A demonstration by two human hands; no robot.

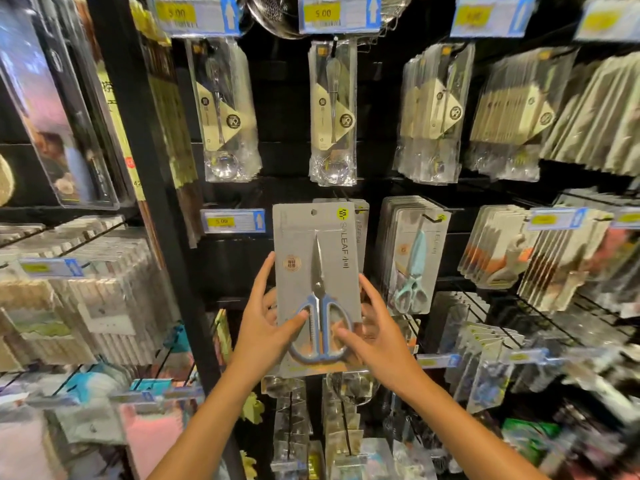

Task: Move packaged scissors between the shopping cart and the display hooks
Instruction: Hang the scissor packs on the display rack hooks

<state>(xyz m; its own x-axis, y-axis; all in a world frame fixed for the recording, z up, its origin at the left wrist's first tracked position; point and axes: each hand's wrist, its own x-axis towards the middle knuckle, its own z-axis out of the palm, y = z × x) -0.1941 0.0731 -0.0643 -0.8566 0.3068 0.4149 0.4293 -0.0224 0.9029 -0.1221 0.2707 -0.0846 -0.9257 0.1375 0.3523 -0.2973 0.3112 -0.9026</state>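
While the black slatted display wall (pixel 277 161) fills the whole view, everything else is being played out against it, with rows of clear-bagged spoons and whisks hung across its upper edge and stacks of carded goods crowded toward its right and left edges. Blue-and-yellow price tags (pixel 232 221) are clipped at the hook ends. Near the middle of the wall, a stack of grey cards with mint-handled scissors (pixel 410 258) is hung on a black wire hook, and just to its left a thinner stack of matching grey cards (pixel 360 220) is seen behind the pack in hand.

That pack, a grey cardboard card carrying blue-handled steel scissors (pixel 317 289), is held upright in front of the wall's centre, its punched hole at the top edge. It is gripped by both hands: the left hand (pixel 263 323) is wrapped round the card's left edge, thumb laid across the scissor handle, and the right hand (pixel 377 327) is wrapped round the right edge, thumb pressed on the other loop. No cart is in view.

The step in hand is judged to be hanging the pack on its hook, or lifting it off; which cannot be told. To be done well, the card should be kept square to the wall, the hole lined up with the hook tip behind it, and the card slid level along the wire rather than twisted, so the hole is not torn.
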